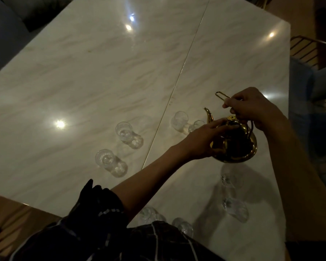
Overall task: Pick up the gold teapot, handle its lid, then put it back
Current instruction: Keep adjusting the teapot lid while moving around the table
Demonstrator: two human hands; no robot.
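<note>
The gold teapot [239,146] is at the right of the white marble table [102,72], held a little above it or just touching; I cannot tell which. Its spout points up and to the left. My right hand [252,108] grips the thin wire handle [221,95] from above. My left hand [205,140] cups the pot's left side, and its fingertips reach the gold lid [231,119], which sits on the pot with a small knob on top.
Several clear glasses stand around the pot: two at the centre left [128,135] [110,162], two behind the spout [180,120], two in front [233,208], two by my chest [183,226]. A wire chair back [305,48] stands at the right edge.
</note>
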